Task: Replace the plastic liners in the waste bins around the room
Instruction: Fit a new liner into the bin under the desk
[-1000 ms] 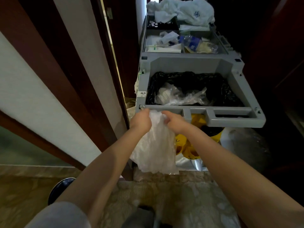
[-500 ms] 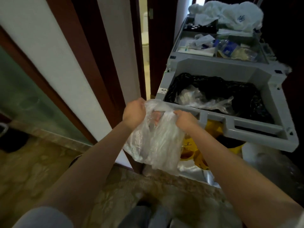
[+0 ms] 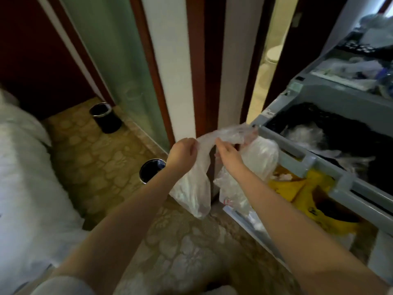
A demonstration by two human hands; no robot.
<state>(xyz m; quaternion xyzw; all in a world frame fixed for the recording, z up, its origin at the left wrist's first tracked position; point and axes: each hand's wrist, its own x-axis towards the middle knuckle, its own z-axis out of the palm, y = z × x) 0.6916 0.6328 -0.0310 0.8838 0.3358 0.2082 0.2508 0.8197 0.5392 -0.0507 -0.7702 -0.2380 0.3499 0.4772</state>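
A clear plastic liner (image 3: 191, 188) hangs from my left hand (image 3: 181, 153), which grips its upper edge. My right hand (image 3: 228, 153) holds the same liner a little to the right, where the plastic stretches up toward the cart's corner. A small black waste bin (image 3: 152, 170) with a metal rim stands on the floor just left of my left forearm. A second black waste bin (image 3: 105, 118) stands farther back by the glass panel. Both bins look dark inside; I cannot tell whether they hold liners.
A grey housekeeping cart (image 3: 308, 158) fills the right side, its well lined with a black bag (image 3: 340, 133) holding clear plastic. A yellow bag (image 3: 297, 188) hangs below. A white bed (image 3: 23, 177) is at the left. A wooden door frame (image 3: 197, 71) rises ahead.
My view has swung left, bringing the bed and two floor bins into sight. My hands have moved apart and the liner now stretches between them.
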